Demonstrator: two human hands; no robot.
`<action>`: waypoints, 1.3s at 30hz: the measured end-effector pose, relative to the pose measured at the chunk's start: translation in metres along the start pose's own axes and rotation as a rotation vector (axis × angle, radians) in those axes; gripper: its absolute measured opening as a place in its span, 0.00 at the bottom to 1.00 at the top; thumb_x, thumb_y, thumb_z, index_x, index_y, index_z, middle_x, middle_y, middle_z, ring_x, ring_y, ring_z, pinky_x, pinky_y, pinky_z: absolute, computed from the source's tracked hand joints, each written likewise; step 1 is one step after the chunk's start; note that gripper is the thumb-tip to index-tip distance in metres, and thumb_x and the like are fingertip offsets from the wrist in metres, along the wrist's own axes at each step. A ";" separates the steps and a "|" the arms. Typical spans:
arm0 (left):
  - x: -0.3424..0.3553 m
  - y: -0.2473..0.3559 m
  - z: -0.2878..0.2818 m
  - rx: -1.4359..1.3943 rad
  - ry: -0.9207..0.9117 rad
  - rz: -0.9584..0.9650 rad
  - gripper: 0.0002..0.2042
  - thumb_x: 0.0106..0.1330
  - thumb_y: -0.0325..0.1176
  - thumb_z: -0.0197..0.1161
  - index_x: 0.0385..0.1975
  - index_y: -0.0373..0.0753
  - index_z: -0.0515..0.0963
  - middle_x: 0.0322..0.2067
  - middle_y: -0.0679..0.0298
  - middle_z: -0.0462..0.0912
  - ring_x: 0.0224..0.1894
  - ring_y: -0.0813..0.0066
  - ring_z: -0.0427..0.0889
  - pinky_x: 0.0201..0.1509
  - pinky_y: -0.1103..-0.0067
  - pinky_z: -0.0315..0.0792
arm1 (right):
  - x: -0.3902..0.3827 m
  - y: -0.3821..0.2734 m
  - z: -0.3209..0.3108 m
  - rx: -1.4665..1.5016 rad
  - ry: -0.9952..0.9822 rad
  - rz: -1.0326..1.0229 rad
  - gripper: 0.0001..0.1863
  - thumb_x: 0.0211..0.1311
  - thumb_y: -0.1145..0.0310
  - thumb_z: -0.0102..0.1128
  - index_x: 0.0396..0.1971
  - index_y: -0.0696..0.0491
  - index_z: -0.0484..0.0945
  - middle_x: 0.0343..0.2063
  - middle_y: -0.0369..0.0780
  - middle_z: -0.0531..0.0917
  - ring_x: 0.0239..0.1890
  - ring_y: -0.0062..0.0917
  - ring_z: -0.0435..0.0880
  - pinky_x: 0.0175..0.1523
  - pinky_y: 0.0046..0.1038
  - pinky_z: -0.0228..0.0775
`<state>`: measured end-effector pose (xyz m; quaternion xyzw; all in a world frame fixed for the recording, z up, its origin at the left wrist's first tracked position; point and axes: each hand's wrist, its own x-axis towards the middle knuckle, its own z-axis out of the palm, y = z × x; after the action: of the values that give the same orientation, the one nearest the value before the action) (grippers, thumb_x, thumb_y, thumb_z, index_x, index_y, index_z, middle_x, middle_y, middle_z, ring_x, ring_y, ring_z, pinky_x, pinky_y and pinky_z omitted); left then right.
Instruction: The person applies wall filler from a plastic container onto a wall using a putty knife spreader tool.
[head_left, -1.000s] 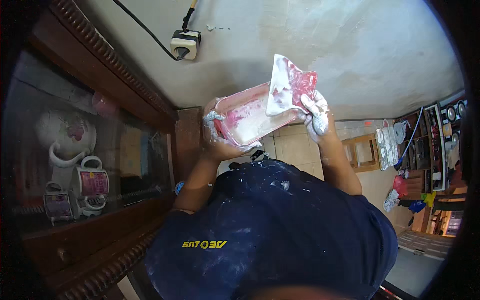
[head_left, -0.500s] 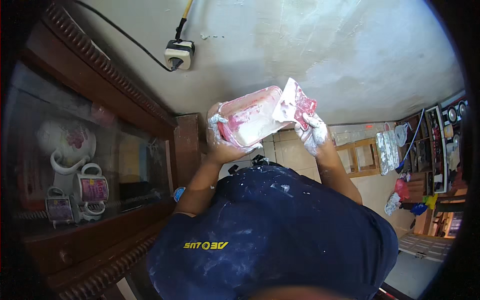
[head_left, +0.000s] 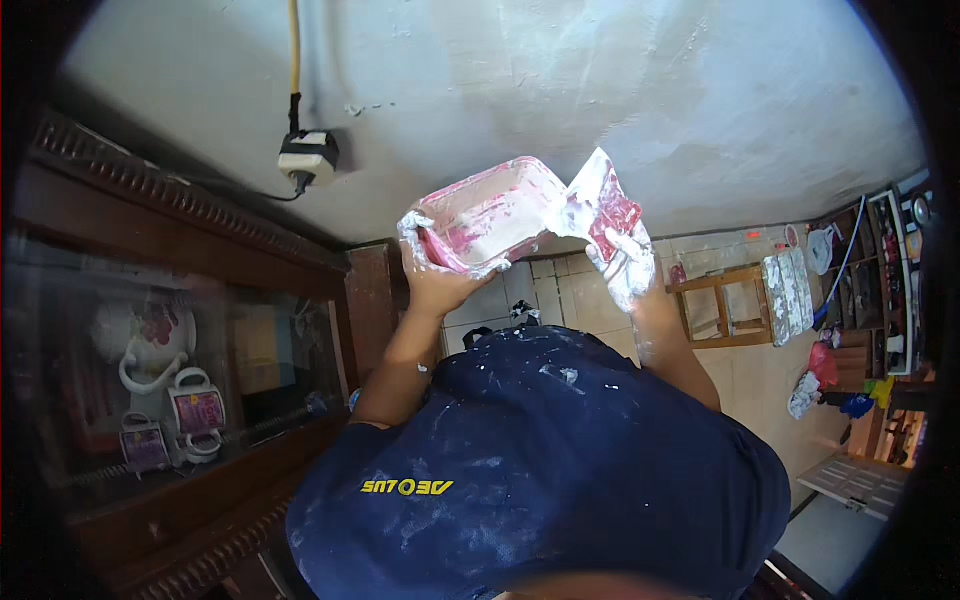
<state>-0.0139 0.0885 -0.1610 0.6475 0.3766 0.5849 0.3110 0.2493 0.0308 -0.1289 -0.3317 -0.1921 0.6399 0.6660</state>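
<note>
My left hand [head_left: 440, 287], smeared with white paste, is wrapped round one end of a pink rectangular tub [head_left: 478, 187]. White paste lies in the tub and coats its sides. A flat putty spreader [head_left: 600, 196], with a pale paste-covered blade and a red grip, is pinched in my right hand [head_left: 630, 268]. The blade's lower corner meets or overlaps the tub's right rim; I cannot tell whether they touch. White paste coats the right fingers too. Both hands are in front of my dark blue shirt [head_left: 540, 450], close to the wall.
Ahead rises a grey-white patchy wall [head_left: 680, 110], with a hanging socket block [head_left: 308, 158] plugged to a cable. At left stands a dark wooden glass-front cabinet [head_left: 290, 215] holding mugs [head_left: 197, 407]. A paint-spattered stool [head_left: 788, 297] lies on the tiled floor at right, near cluttered shelves [head_left: 850, 290].
The view has shifted, so the socket block sits farther left and lower. My left hand still grips the tub and my right the spreader, which is turned slightly more upright.
</note>
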 end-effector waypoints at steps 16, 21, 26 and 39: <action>0.057 0.017 0.084 -0.132 0.218 -0.150 0.41 0.35 0.25 0.79 0.49 0.34 0.57 0.45 0.60 0.65 0.49 0.71 0.68 0.55 0.73 0.67 | 0.029 -0.003 -0.076 0.137 -0.013 0.247 0.25 0.61 0.80 0.50 0.58 0.47 0.64 0.53 0.38 0.74 0.51 0.30 0.78 0.46 0.36 0.78; 0.056 0.016 0.102 -0.105 0.251 -0.190 0.40 0.37 0.20 0.77 0.50 0.33 0.56 0.48 0.57 0.65 0.52 0.70 0.68 0.56 0.73 0.68 | 0.029 -0.006 -0.082 0.170 -0.078 0.331 0.26 0.61 0.81 0.49 0.59 0.47 0.63 0.54 0.39 0.74 0.53 0.33 0.77 0.47 0.37 0.78; 0.052 0.020 0.120 -0.149 0.300 -0.264 0.36 0.41 0.14 0.72 0.50 0.39 0.58 0.48 0.60 0.65 0.52 0.70 0.70 0.55 0.74 0.70 | 0.032 0.004 -0.093 0.119 -0.097 0.326 0.24 0.61 0.80 0.50 0.58 0.49 0.63 0.54 0.40 0.73 0.53 0.34 0.77 0.47 0.37 0.79; 0.050 0.028 0.125 0.057 0.223 -0.302 0.36 0.42 0.14 0.72 0.49 0.39 0.56 0.47 0.60 0.67 0.50 0.71 0.72 0.53 0.74 0.71 | 0.020 -0.004 -0.078 0.202 -0.160 0.382 0.25 0.62 0.79 0.51 0.59 0.50 0.63 0.55 0.40 0.73 0.53 0.32 0.77 0.50 0.38 0.77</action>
<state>0.1155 0.1209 -0.1263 0.5231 0.5182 0.5889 0.3333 0.3074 0.0350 -0.1848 -0.2418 -0.1132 0.7947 0.5451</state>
